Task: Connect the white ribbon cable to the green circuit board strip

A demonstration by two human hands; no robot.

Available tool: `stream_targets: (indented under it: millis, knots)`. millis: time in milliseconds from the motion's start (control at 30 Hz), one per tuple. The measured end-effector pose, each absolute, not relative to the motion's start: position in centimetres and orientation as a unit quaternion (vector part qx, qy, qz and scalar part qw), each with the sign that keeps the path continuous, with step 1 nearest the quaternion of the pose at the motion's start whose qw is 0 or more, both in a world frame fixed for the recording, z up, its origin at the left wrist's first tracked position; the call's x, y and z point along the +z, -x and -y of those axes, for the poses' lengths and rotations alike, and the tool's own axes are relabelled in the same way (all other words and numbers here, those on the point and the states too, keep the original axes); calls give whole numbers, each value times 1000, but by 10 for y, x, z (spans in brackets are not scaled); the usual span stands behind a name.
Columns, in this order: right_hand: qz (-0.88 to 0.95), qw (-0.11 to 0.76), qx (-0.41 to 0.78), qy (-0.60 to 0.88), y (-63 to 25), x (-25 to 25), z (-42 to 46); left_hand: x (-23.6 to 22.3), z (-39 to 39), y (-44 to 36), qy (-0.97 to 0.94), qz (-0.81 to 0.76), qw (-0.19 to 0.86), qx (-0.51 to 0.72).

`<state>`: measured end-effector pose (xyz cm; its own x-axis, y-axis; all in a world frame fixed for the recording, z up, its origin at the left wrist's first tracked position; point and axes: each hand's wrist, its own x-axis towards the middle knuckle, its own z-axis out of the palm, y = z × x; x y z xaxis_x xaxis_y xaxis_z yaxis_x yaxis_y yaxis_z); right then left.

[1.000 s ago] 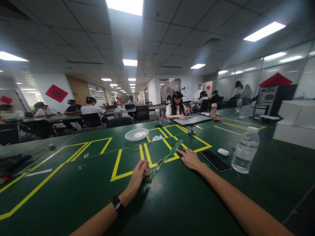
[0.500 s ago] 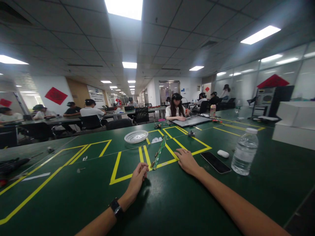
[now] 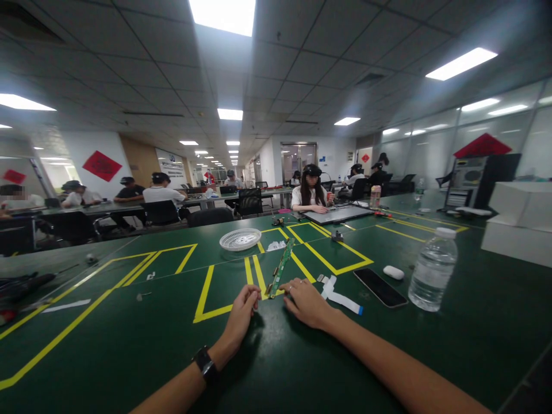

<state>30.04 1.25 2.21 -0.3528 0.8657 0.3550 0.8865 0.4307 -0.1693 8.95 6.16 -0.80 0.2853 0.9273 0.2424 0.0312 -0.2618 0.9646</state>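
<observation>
A long, narrow green circuit board (image 3: 280,267) lies slantwise on the green table, its near end between my hands. On its left, my left hand (image 3: 245,307) rests with its fingers loosely curled in; nothing shows in them. My right hand (image 3: 308,302) is palm down at the right of the board's near end, fingers stretched toward it. Whether the fingertips touch the board I cannot tell. Just right of that hand lies a white flat ribbon cable (image 3: 342,299) with a blue end. Beyond the board are small clear-white pieces (image 3: 276,246) and a round white plastic basket (image 3: 240,240).
At right are a phone (image 3: 379,286), a white earbud case (image 3: 393,272), a water bottle (image 3: 433,270) and white boxes (image 3: 517,221). A dark power tool (image 3: 26,290) lies far left. Yellow tape marks the table (image 3: 276,356). A co-worker (image 3: 311,192) sits opposite behind a flat grey panel (image 3: 340,214).
My right hand has moved left toward the board's near end. The white ribbon cable now shows where that hand was. My left hand and the board have stayed put.
</observation>
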Motion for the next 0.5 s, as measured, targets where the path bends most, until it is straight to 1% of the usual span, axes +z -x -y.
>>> stream_targets:
  millis: [67, 167, 233, 400, 500]
  knots:
    - [831, 193, -15, 521, -301, 19, -14, -8, -62, -90, -643, -373, 477, 469]
    - [841, 164, 38, 514, -301, 12, -18, -8, -62, -90, -641, -373, 478, 470]
    - [844, 164, 57, 508, -302, 9, -20, -7, -62, -91, -638, -376, 479, 470]
    - [835, 224, 10, 502, -300, 11, -21, -6, -61, -91, -638, -381, 476, 471]
    - [847, 204, 14, 491, -299, 13, -22, -7, -61, -92, -638, -377, 475, 474]
